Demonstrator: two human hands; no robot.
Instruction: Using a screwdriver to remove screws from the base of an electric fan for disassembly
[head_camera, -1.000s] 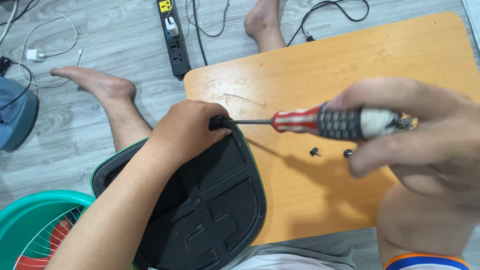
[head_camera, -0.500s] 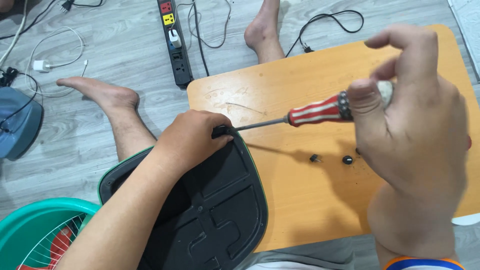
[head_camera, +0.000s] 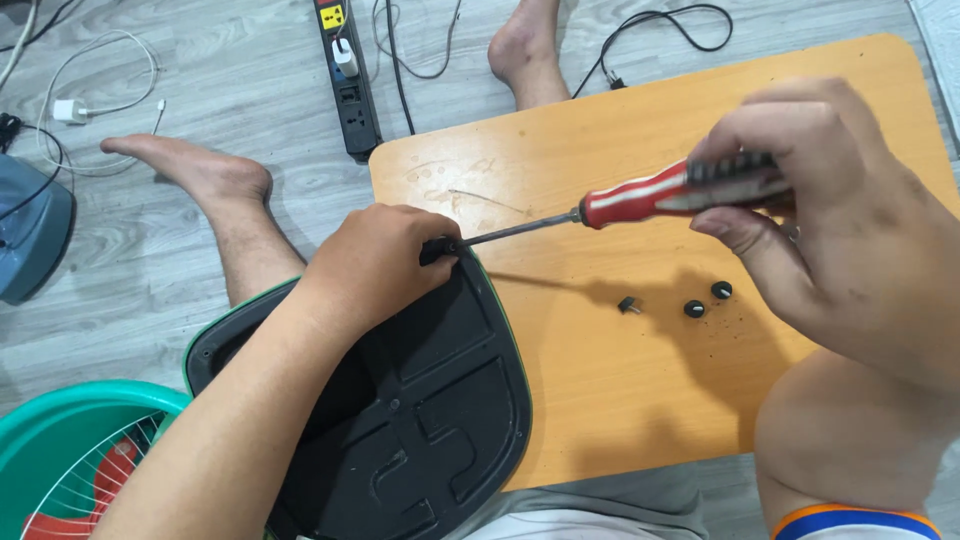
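Screwdriver tip at black base rim, tabletop beyond

Open tabletop (three small screws)

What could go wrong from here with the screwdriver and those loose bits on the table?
The screwdriver tip meets the black base plate right beside the left hand; a slip could jab the fingers. Three small black screws lie loose on the wooden table near the right hand; a nudge might roll them off onto the floor.
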